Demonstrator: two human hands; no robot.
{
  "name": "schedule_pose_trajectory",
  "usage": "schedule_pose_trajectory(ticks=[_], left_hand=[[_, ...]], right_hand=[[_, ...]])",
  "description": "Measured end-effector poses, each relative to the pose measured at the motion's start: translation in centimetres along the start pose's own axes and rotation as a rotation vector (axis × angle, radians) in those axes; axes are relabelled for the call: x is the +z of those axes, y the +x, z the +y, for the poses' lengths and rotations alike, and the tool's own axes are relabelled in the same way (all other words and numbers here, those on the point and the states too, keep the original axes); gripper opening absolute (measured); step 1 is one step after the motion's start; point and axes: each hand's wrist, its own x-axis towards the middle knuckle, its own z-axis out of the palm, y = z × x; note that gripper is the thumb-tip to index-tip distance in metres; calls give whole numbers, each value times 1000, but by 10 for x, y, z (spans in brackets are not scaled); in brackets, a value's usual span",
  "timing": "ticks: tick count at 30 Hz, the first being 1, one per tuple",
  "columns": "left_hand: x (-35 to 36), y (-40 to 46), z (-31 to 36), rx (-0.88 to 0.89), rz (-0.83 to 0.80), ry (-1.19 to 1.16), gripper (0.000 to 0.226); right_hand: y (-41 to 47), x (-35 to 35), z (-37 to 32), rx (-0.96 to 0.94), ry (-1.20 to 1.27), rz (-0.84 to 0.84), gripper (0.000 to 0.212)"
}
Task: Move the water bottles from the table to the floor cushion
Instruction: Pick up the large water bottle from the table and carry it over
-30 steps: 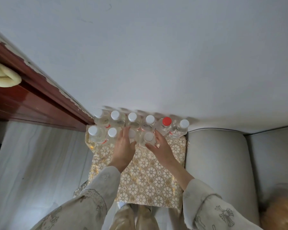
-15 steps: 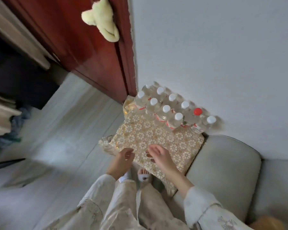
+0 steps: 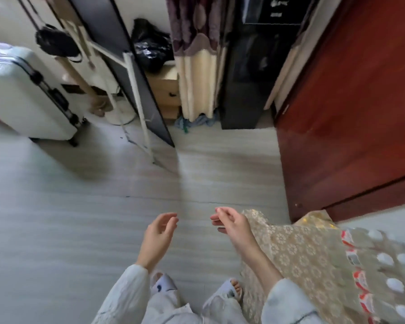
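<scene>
Both hands, left [image 3: 158, 237] and right [image 3: 232, 224], have left the bottles [image 3: 381, 258], each grip loose, holding nothing.

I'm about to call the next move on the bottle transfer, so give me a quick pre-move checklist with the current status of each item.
1. Left hand free: ok, fingers relaxed, holding nothing.
2. Right hand free: ok, loosely curled, nothing in it.
3. Water bottles within view: ok, standing on the patterned cloth at right, blurred.
4. Another bottle in sight to fetch: not ok, none seen elsewhere.
5. Floor ahead clear for walking: ok.
6. Bottle count: cannot tell, frame edge cuts them.
</scene>
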Motion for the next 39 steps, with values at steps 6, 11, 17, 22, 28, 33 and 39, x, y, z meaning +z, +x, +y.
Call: schedule_pose_trajectory(ticks=[6, 11, 17, 22, 28, 33, 39], left_hand=[[-161, 14, -44, -89, 234, -209, 20], [-273, 4, -71, -140, 489, -386, 18], [-373, -6, -107, -159, 805, -463, 15], [-461, 13, -128, -172, 1005, -515, 17], [-585, 61, -137, -160, 1129, -545, 19], [-679, 89, -145, -153, 1187, -590, 21], [-786, 121, -179, -175, 1258, -692, 18]], right_hand=[[21, 176, -53, -69, -133, -303, 13], [22, 305, -86, -137, -279, -530, 11], [25, 446, -122, -208, -412, -782, 11], [42, 559, -148, -236, -461, -933, 12], [78, 702, -200, -288, -502, -1050, 15], [90, 818, -242, -313, -526, -1120, 17], [93, 948, -261, -308, -556, -1187, 15]])
